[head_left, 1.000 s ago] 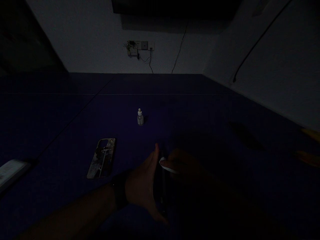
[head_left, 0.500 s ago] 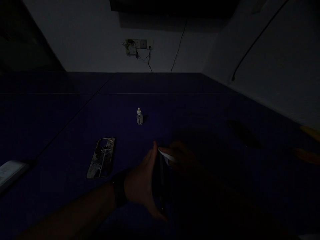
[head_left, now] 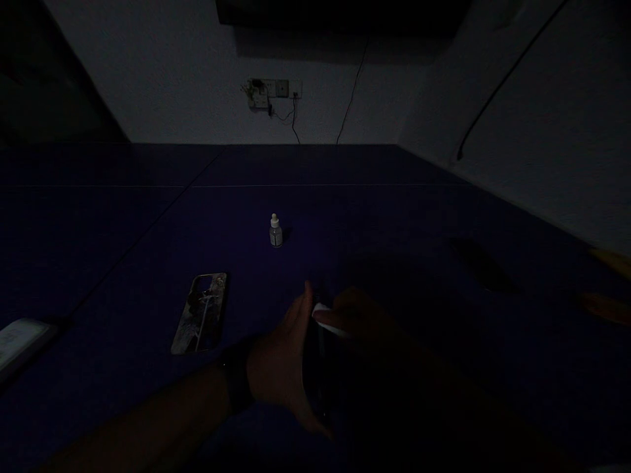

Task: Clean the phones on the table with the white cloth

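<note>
Low in the middle of the head view, my left hand (head_left: 280,368), with a dark watch band (head_left: 237,381) at its wrist, grips a dark, glossy flat phone (head_left: 314,371) by its edges, fingers at the far end and thumb at the near end. My right hand (head_left: 362,314) pinches a small white cloth (head_left: 337,330) against the phone's far part. Deep shadow hides most of the phone's face and the right forearm. A patterned phone case (head_left: 201,315) with a camera cut-out lies to the left of my left hand.
A small dropper bottle (head_left: 275,235) stands upright on the dark blue surface (head_left: 335,217) beyond my hands. A dark flat object (head_left: 480,263) lies at the right, a white box-like object (head_left: 22,341) at the left edge. Wall sockets (head_left: 271,90) with cables are at the back.
My right hand and the white cloth have slid slightly toward me along the phone. My left hand keeps its hold almost in place.
</note>
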The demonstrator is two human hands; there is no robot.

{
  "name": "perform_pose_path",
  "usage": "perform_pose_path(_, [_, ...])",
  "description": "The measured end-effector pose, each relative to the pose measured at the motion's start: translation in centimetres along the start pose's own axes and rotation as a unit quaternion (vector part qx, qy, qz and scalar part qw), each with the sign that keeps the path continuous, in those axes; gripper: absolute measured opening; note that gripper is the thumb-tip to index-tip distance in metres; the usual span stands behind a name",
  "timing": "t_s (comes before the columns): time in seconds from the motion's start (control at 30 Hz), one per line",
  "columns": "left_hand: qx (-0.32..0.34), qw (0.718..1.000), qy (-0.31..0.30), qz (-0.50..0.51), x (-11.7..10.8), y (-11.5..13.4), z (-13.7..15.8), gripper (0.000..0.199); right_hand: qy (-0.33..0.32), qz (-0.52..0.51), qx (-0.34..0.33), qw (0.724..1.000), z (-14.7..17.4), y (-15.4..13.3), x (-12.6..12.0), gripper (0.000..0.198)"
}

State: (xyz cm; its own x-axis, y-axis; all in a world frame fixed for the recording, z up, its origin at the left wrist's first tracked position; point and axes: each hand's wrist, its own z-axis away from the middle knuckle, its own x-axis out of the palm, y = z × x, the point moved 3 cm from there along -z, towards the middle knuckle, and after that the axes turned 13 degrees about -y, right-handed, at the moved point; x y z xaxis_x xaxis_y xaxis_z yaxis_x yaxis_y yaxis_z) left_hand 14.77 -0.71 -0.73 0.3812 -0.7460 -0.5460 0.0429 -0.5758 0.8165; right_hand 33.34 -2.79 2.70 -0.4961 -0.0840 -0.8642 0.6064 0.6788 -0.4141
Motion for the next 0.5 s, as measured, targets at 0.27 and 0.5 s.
perform_pose_path(0.27, [0.01, 1.0, -0.004, -0.005, -0.1, 0.1, 0.0, 0.186, 0.018, -0.003, 0.017, 1.0, 0.2, 0.0, 0.5, 0.033])
perform_pose_path(0.5, [0.011, 1.0, -0.01, -0.021, -0.1, -0.1, 0.1, 0.186, 0.038, 0.028, -0.03, 0.998, -0.2, -0.4, 0.2, 0.041])
